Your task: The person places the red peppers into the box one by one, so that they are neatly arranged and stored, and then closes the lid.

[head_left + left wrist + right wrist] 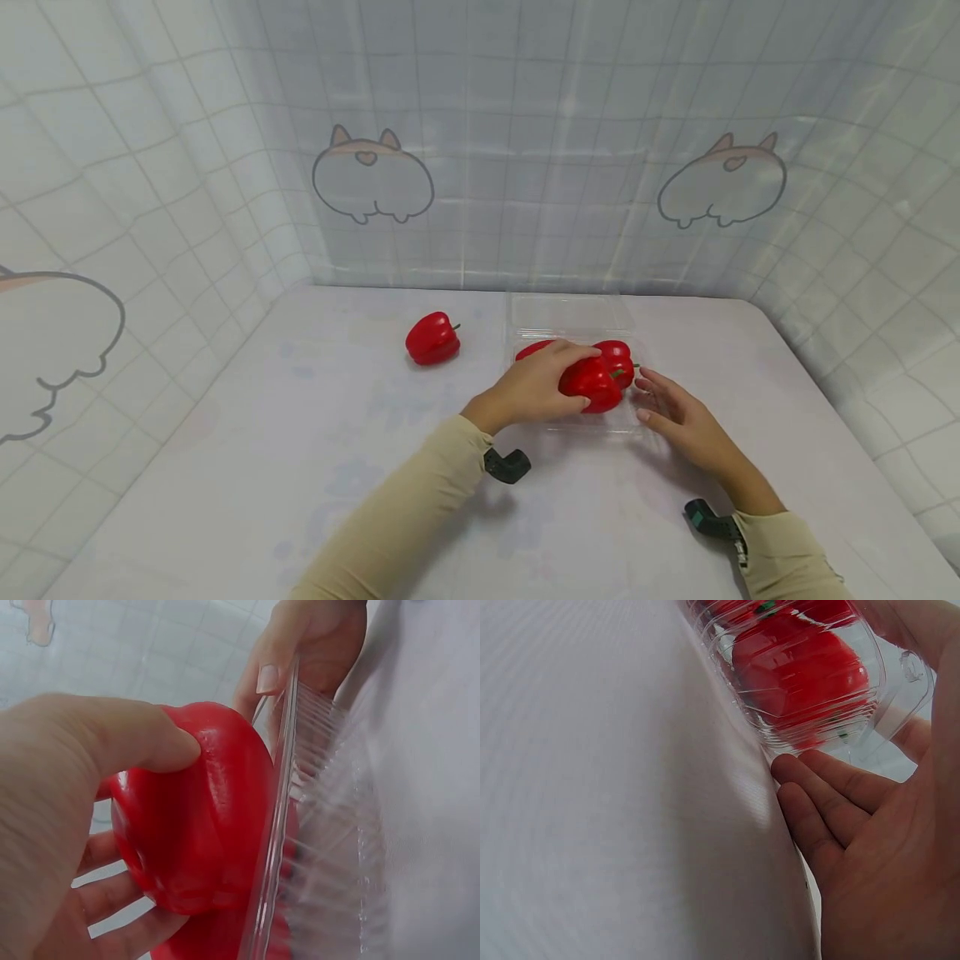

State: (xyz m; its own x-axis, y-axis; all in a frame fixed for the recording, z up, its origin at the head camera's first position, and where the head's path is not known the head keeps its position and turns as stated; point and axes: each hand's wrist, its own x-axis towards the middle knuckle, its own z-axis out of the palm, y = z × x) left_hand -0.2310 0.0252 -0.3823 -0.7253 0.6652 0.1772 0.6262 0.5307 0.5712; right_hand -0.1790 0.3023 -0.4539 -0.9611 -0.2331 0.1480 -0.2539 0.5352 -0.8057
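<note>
My left hand (536, 385) grips a red bell pepper (595, 385) with its thumb on the near side and its fingers over the far side. That pepper is over a clear plastic clamshell box (592, 429), where another red bell pepper (618, 358) sits at the right. Part of a further pepper (531, 348) shows behind my left hand. At the box's right side is my right hand (690, 429), its fingers loosely bent along the wall. In the right wrist view its fingertips (787, 766) lie close beside the box; whether they touch it I cannot tell.
The clamshell's clear lid (570, 312) lies folded back toward the rear curtain (487, 167). A separate red bell pepper (433, 340) rests on the pale tabletop (337, 442) left of the box. Patterned curtains also hang at both sides.
</note>
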